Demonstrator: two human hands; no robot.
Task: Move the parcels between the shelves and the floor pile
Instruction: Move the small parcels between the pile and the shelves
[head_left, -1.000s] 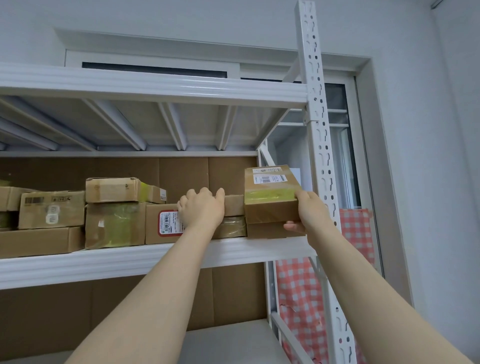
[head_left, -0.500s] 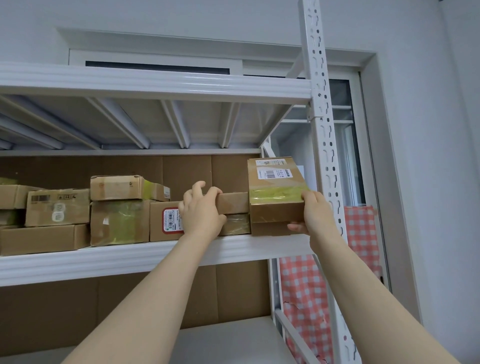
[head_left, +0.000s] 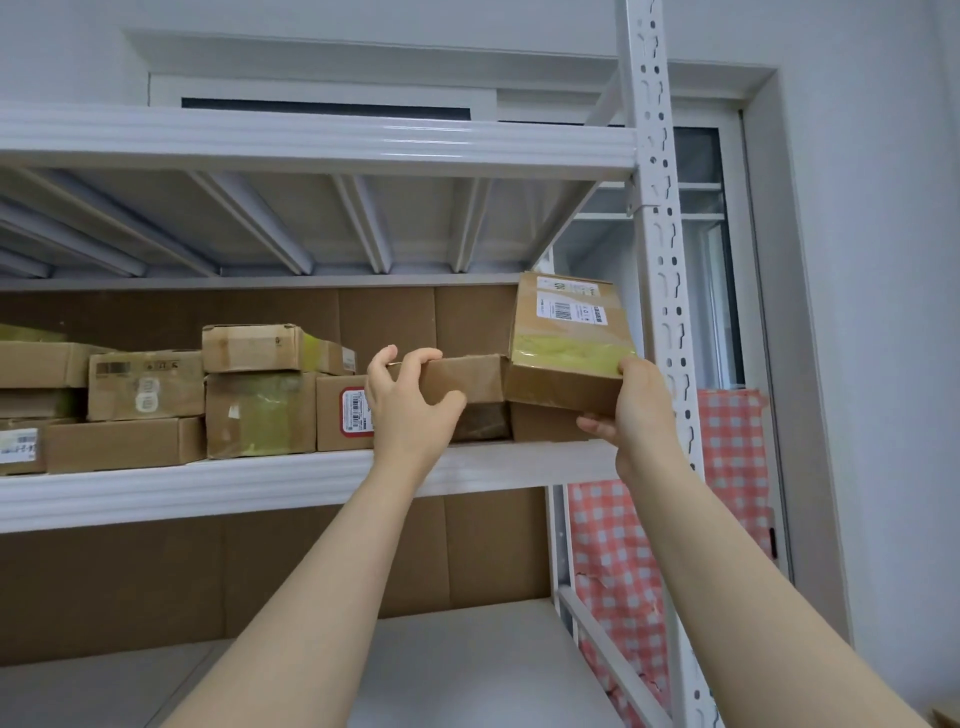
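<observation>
Left hand (head_left: 410, 410) grips a flat brown parcel (head_left: 470, 376), fingers (head_left: 423, 357) curled over its top edge. Right hand (head_left: 641, 410) clasps a tilted yellow-taped parcel (head_left: 566, 358), which rests on another box (head_left: 543, 422) at the right end of the middle shelf (head_left: 208, 488). More parcels (head_left: 260, 413) sit to the left.

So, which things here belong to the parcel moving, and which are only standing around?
Job: yellow-taped parcel, held by right hand; flat brown parcel, gripped by left hand; other shelf parcels; shelf.
Lying about: red checked cloth; window.
</observation>
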